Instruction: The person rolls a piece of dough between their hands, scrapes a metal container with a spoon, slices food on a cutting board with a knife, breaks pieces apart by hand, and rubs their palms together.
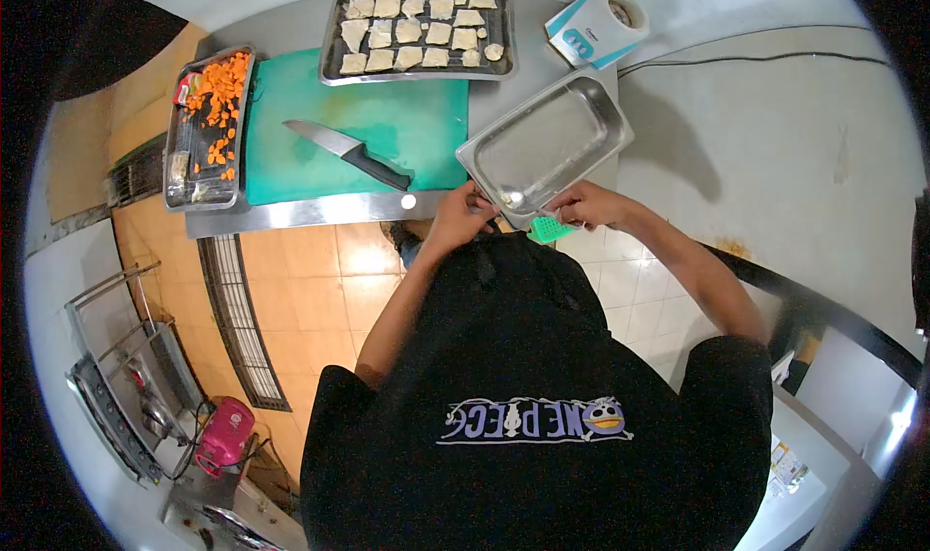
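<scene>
The carrots [224,84] are cut and the pale pieces [409,31] set in rows; that much looks done. My left hand [463,214] and right hand [587,206] pinch narrowly at the pan's [552,139] near end, over the worktop [291,219] edge; what they grip, or what remains, I can't tell.

Cutting board [387,101]: green, cloudy paler patches. Knife [376,167]: black handle, silver-grey blade. Rectangular metal pan [547,144]: silver-grey. Diced carrots [225,84]: bright orange. Gas cylinder [226,433]: hot pink. T-shirt [542,493]: black, purple-and-white lettering. Floor tiles [305,299]: peach-orange, grid pattern.
</scene>
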Demonstrator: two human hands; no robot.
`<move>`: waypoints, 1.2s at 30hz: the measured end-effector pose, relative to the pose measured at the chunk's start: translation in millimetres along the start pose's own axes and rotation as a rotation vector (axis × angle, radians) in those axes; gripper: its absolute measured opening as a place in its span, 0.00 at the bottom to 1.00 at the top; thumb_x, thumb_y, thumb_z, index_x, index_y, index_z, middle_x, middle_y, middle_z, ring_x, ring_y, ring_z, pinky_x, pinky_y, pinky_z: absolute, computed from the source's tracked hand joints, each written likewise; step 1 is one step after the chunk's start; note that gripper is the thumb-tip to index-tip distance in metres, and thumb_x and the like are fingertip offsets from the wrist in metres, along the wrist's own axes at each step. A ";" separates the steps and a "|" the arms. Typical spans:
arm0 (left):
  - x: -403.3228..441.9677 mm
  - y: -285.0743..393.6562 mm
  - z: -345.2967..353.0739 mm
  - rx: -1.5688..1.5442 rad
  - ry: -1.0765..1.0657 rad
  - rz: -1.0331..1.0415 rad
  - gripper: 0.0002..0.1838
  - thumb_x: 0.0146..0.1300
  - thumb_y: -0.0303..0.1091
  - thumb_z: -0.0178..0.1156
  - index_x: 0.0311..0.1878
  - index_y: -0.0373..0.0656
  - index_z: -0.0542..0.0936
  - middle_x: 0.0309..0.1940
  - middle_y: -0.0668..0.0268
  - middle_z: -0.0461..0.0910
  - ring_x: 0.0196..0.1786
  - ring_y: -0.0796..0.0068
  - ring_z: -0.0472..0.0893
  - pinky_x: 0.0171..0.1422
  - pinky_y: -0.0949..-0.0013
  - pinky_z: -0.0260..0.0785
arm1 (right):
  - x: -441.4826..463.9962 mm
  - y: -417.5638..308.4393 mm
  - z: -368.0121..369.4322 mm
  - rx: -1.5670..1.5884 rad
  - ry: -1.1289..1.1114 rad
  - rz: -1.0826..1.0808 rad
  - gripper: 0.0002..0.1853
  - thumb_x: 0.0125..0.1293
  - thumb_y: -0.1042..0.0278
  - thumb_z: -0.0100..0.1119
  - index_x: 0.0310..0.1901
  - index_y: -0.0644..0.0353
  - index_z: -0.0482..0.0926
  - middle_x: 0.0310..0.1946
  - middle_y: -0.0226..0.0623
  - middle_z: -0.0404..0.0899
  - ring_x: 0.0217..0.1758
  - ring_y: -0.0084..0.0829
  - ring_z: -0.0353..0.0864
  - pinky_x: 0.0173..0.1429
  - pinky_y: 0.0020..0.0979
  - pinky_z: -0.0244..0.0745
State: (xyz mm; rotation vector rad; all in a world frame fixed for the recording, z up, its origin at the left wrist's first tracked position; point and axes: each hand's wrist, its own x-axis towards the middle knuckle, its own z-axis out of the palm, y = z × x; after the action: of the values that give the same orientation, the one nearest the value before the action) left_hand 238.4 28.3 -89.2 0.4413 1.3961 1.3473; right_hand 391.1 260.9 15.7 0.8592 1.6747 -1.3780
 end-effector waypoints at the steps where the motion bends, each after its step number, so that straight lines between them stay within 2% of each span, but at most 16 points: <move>1: 1.0 -1.7 0.3 0.018 0.000 0.029 0.18 0.64 0.28 0.69 0.55 0.34 0.78 0.36 0.60 0.84 0.30 0.71 0.85 0.33 0.66 0.82 | -1.0 0.4 3.5 -0.004 0.000 -0.009 0.20 0.62 0.68 0.62 0.56 0.56 0.86 0.35 0.32 0.84 0.32 0.24 0.81 0.31 0.31 0.77; 3: 1.2 1.1 -4.5 0.042 0.005 0.064 0.17 0.64 0.29 0.69 0.54 0.35 0.79 0.35 0.61 0.84 0.32 0.72 0.85 0.33 0.66 0.81 | -3.0 2.5 10.1 0.394 -0.092 0.043 0.20 0.66 0.71 0.59 0.60 0.59 0.83 0.32 0.24 0.78 0.27 0.15 0.70 0.21 0.19 0.64; 4: 0.0 4.9 -7.0 0.134 -0.010 -0.015 0.17 0.64 0.31 0.70 0.53 0.35 0.79 0.36 0.60 0.85 0.33 0.70 0.86 0.34 0.65 0.81 | -3.4 2.8 15.3 0.510 -0.069 0.085 0.21 0.67 0.75 0.57 0.61 0.62 0.82 0.30 0.25 0.76 0.24 0.14 0.66 0.17 0.17 0.56; 6: -7.8 16.2 -13.1 0.230 -0.016 -0.092 0.18 0.64 0.32 0.70 0.53 0.35 0.79 0.37 0.59 0.85 0.34 0.68 0.86 0.35 0.65 0.81 | -6.1 4.4 19.7 0.573 -0.065 0.048 0.21 0.67 0.75 0.57 0.62 0.63 0.81 0.30 0.25 0.75 0.24 0.14 0.66 0.17 0.16 0.56; 8: -21.4 42.6 -22.2 0.729 0.094 0.039 0.14 0.61 0.32 0.71 0.46 0.39 0.79 0.37 0.59 0.86 0.38 0.66 0.87 0.40 0.64 0.80 | 4.5 23.5 19.5 0.683 -0.071 -0.027 0.21 0.68 0.73 0.59 0.63 0.63 0.80 0.29 0.24 0.73 0.24 0.14 0.65 0.18 0.17 0.56; 9: -26.2 58.0 -21.8 0.742 0.101 0.042 0.14 0.61 0.32 0.71 0.46 0.39 0.79 0.37 0.59 0.86 0.38 0.66 0.87 0.40 0.64 0.80 | 1.8 20.5 21.6 0.683 -0.075 -0.041 0.21 0.68 0.73 0.59 0.63 0.63 0.80 0.29 0.24 0.73 0.24 0.14 0.65 0.18 0.17 0.56; 11: -32.9 81.6 -16.8 0.649 0.384 0.194 0.14 0.60 0.32 0.71 0.46 0.41 0.80 0.37 0.58 0.85 0.38 0.60 0.87 0.44 0.58 0.79 | -12.6 5.3 28.0 0.665 -0.015 -0.109 0.21 0.68 0.72 0.60 0.63 0.63 0.80 0.30 0.24 0.73 0.25 0.14 0.66 0.18 0.17 0.56; 12: -32.4 88.7 -16.7 0.634 0.359 0.319 0.18 0.61 0.36 0.72 0.52 0.43 0.81 0.49 0.56 0.83 0.45 0.53 0.85 0.51 0.54 0.79 | -15.4 -0.1 30.5 0.650 -0.012 -0.123 0.21 0.68 0.70 0.61 0.62 0.62 0.81 0.30 0.23 0.73 0.27 0.14 0.67 0.19 0.17 0.55; 13: -31.7 95.8 -14.9 0.649 0.362 0.321 0.18 0.61 0.36 0.72 0.52 0.43 0.81 0.49 0.56 0.83 0.45 0.53 0.85 0.51 0.54 0.79 | -18.4 -4.9 32.5 0.655 -0.019 -0.136 0.21 0.68 0.70 0.61 0.62 0.62 0.81 0.30 0.23 0.73 0.27 0.14 0.67 0.19 0.17 0.55; 15: -29.4 110.8 -9.8 0.939 0.283 0.593 0.22 0.59 0.36 0.73 0.56 0.47 0.82 0.56 0.58 0.80 0.56 0.51 0.79 0.61 0.54 0.74 | -23.8 -12.7 35.1 0.642 -0.025 -0.149 0.21 0.67 0.69 0.62 0.61 0.59 0.82 0.30 0.22 0.73 0.27 0.14 0.66 0.20 0.18 0.55; 16: -25.7 110.2 -11.5 0.998 0.202 0.602 0.24 0.57 0.37 0.73 0.59 0.51 0.83 0.59 0.64 0.78 0.61 0.53 0.74 0.65 0.55 0.70 | -25.2 -14.5 35.7 0.647 -0.029 -0.164 0.21 0.67 0.69 0.62 0.61 0.59 0.82 0.30 0.22 0.73 0.27 0.14 0.66 0.20 0.18 0.55; 20: -23.3 126.3 -10.9 1.279 0.092 0.814 0.20 0.56 0.40 0.73 0.53 0.51 0.86 0.53 0.72 0.80 0.58 0.62 0.76 0.60 0.58 0.71 | -32.0 -18.0 31.4 0.632 -0.048 -0.187 0.20 0.67 0.68 0.63 0.61 0.57 0.83 0.27 0.20 0.70 0.26 0.14 0.63 0.22 0.18 0.55; 25: -10.6 127.8 -23.3 1.398 -0.106 0.933 0.18 0.58 0.37 0.66 0.53 0.53 0.85 0.53 0.72 0.81 0.61 0.64 0.77 0.63 0.59 0.70 | -29.6 -6.3 24.7 0.630 -0.053 -0.199 0.21 0.66 0.69 0.64 0.61 0.57 0.83 0.22 0.18 0.65 0.24 0.13 0.60 0.22 0.20 0.56; 27: -7.3 132.7 -23.2 1.440 -0.201 0.960 0.20 0.57 0.36 0.64 0.55 0.54 0.84 0.54 0.71 0.82 0.62 0.64 0.78 0.66 0.58 0.70 | -33.0 -5.0 20.8 0.626 -0.075 -0.202 0.20 0.66 0.70 0.64 0.59 0.62 0.83 0.30 0.23 0.77 0.26 0.14 0.70 0.24 0.18 0.62; 30: -2.5 142.4 -19.3 1.436 -0.338 1.014 0.19 0.57 0.34 0.62 0.54 0.51 0.84 0.53 0.71 0.82 0.63 0.66 0.78 0.68 0.61 0.69 | -42.3 -9.2 16.4 0.592 -0.070 -0.193 0.19 0.66 0.71 0.64 0.58 0.62 0.84 0.29 0.22 0.77 0.25 0.14 0.70 0.25 0.18 0.63; 36: 6.1 148.0 -18.2 1.495 -0.577 1.117 0.19 0.56 0.36 0.62 0.52 0.45 0.83 0.51 0.67 0.82 0.60 0.65 0.81 0.62 0.63 0.75 | -50.0 -4.6 4.9 0.509 -0.124 -0.241 0.18 0.66 0.71 0.64 0.57 0.62 0.85 0.27 0.22 0.77 0.22 0.14 0.68 0.24 0.18 0.62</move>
State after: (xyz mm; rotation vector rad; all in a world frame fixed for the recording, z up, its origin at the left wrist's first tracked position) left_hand 161.7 67.3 32.7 2.6229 1.4155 0.4750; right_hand 410.8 254.2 61.6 0.8412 1.3823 -2.0333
